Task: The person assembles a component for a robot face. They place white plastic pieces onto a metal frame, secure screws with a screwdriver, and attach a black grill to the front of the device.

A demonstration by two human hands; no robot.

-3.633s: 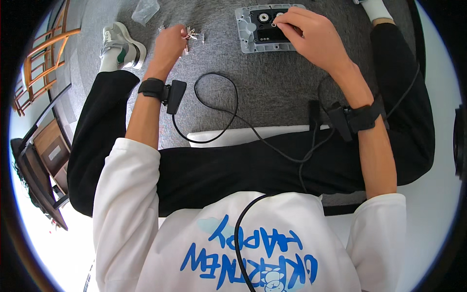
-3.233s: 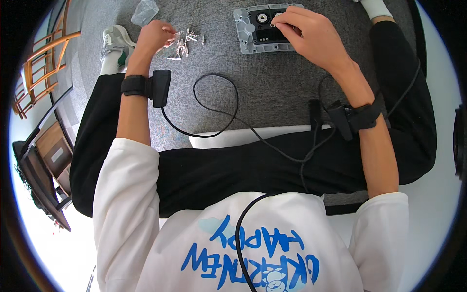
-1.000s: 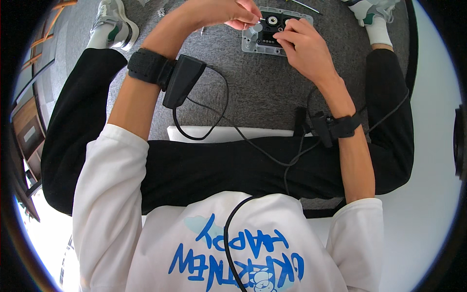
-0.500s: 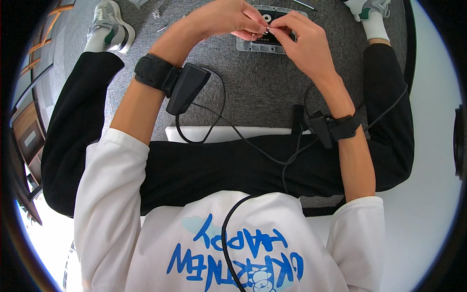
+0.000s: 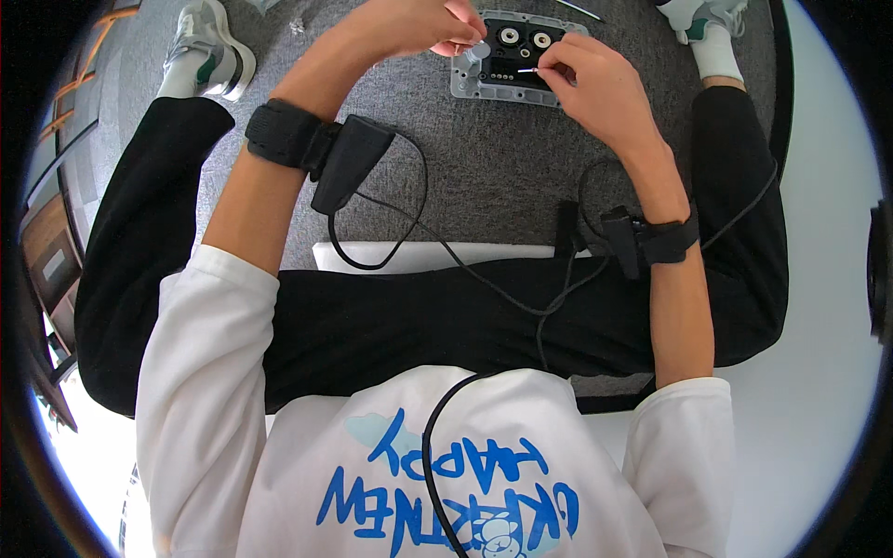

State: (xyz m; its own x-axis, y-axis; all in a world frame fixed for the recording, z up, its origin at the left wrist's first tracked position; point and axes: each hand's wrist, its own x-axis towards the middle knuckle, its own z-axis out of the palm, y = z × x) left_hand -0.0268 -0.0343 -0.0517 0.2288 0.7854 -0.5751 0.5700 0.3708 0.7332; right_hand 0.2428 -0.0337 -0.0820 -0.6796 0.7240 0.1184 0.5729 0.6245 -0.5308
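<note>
My right hand (image 5: pixel 603 88) pinches a slim metal pin (image 5: pixel 527 70) between thumb and fingers, over the right part of a grey-rimmed housing (image 5: pixel 521 95). The housing lies flat on the carpet and has a black inner plate (image 5: pixel 500 62) with two pale rings and a row of small metal contacts. At the housing's left edge my left hand (image 5: pixel 419 28) has its fingertips drawn together. A pale translucent piece (image 5: pixel 477 52) shows right beneath them; whether the fingers grip it, I cannot tell.
A thin metal rod-like tool (image 5: pixel 580 11) lies beyond the housing. Small clear bits (image 5: pixel 297 26) rest on the carpet at the left, near a shoe (image 5: pixel 209 51). Cables (image 5: pixel 456 256) run from the wrist-worn black devices across my legs.
My hands have parted from their meeting point over the housing. The right hand moved slightly right and down with the pin; the left moved left, uncovering the rings.
</note>
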